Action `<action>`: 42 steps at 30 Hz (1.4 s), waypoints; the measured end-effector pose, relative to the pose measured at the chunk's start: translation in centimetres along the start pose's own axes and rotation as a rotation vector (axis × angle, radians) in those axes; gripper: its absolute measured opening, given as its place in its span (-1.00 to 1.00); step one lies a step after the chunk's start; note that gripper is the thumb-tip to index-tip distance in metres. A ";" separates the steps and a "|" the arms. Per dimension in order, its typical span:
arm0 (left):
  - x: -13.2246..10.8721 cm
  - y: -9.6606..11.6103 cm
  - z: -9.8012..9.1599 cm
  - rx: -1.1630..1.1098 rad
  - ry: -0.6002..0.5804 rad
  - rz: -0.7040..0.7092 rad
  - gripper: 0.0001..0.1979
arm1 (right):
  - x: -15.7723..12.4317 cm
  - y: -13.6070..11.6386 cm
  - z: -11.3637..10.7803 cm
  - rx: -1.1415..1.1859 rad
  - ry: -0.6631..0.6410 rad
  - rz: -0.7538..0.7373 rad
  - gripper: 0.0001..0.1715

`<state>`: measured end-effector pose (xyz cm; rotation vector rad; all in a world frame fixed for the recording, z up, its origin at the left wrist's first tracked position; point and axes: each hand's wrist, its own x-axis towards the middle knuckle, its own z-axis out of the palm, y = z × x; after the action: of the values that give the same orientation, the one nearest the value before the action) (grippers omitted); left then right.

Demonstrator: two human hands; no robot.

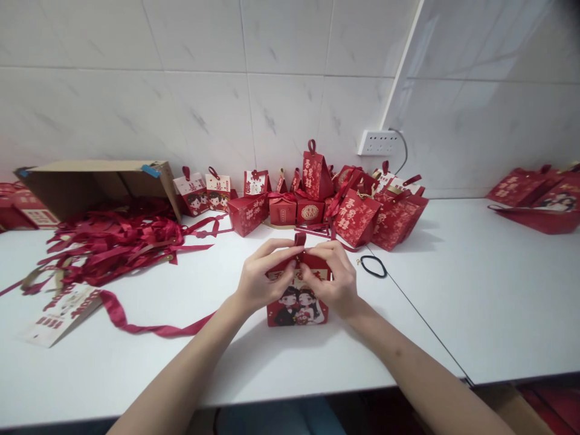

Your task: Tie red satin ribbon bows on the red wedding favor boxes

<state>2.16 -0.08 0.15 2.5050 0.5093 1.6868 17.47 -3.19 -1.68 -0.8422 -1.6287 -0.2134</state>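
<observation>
A red gift box (298, 308) with a cartoon couple printed on its front stands upright on the white table, near the front edge. My left hand (265, 275) pinches the top of the box from the left, fingers on the upper edge and thumb in front. From the right, my right hand (333, 278) pinches the same top edge, its thumb close to the left thumb. Between the fingertips a dark red ribbon loop (299, 239) sticks up. The fingers partly cover the upper front of the box.
Finished-looking red boxes (310, 175) line the wall. At the left, a cardboard box (95, 166) spills red ribbons (122, 241), with a flat printed card (63, 314) before it. A black band (374, 266) lies right of my hands. Red bags (534, 193) sit far right.
</observation>
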 end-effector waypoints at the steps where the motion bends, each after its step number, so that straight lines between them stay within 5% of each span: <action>1: 0.0 0.0 0.0 0.003 -0.004 0.000 -0.65 | 0.1 0.0 0.0 -0.012 0.004 -0.018 -0.80; 31: 0.1 0.4 0.3 -0.009 0.022 -0.072 -0.73 | 0.4 -0.3 -0.2 0.069 -0.057 0.058 -0.89; 42: 0.2 0.7 0.3 -0.026 0.023 -0.083 -0.70 | 0.4 -0.3 -0.1 0.230 -0.115 0.318 -0.99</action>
<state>2.71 -0.62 0.40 2.4138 0.5812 1.6828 17.40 -3.29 -1.19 -0.9329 -1.5640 0.2452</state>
